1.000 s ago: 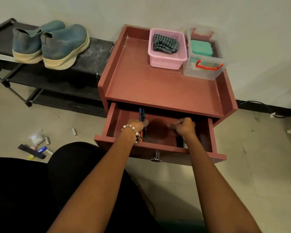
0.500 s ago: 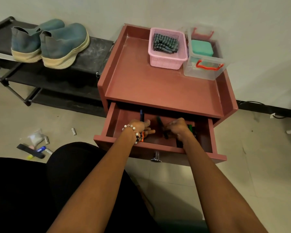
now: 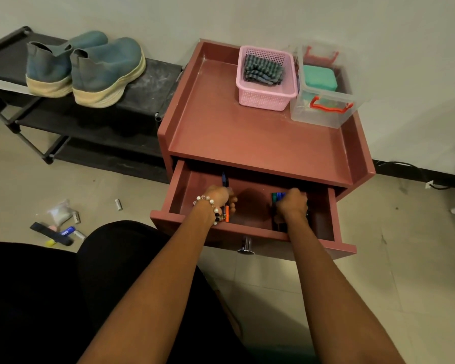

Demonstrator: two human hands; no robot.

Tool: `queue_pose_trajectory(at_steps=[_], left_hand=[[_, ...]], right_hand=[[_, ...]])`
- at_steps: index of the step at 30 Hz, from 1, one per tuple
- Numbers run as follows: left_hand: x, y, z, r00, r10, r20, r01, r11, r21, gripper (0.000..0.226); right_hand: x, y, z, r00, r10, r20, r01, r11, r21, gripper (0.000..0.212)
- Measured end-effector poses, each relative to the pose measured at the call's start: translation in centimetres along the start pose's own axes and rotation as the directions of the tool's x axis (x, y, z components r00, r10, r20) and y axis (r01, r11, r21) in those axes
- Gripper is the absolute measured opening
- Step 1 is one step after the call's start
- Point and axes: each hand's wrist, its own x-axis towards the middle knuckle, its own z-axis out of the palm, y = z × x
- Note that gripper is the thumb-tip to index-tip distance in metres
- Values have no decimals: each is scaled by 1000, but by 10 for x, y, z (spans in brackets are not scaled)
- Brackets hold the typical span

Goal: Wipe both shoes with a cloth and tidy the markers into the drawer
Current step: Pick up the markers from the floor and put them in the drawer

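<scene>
Two bunches of markers sit in the open drawer of the reddish cabinet; the left hand curls round one bunch near the drawer's left side; the right hand curls round the other bunch further right; both shoes stand side by side on the black rack to the left; a folded cloth lies in the pink basket on the cabinet top, just beside a clear box; small litter lies on the floor.

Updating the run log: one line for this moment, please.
stage: markers into drawer | left hand: grips markers | right hand: grips marker bundle | shoes: on rack
</scene>
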Motion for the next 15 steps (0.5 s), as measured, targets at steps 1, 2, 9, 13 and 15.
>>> queue_pose_trajectory(at_steps=[1, 2, 9, 13, 15], left_hand=[[0, 0, -1, 1000, -8, 12, 8, 1000, 8, 15], [-1, 1, -1, 999, -10, 31, 10, 1000, 11, 12], [3, -4, -5, 997, 68, -22, -65, 992, 107, 19], [-2, -5, -4, 999, 21, -46, -19, 999, 38, 8], [-2, -3, -3, 996, 20, -84, -15, 998, 62, 15]], right_hand=[[-5, -3, 0, 1000, -8, 1, 8, 986, 165, 22], [-10, -7, 0, 998, -27, 49, 9, 943, 332, 17], [-57, -42, 3, 749, -395, 531, 115, 868, 484, 32], [-41, -36, 6, 818, -208, 536, -22, 920, 390, 15], [-31, -29, 1, 890, -95, 447, 58, 994, 97, 20]])
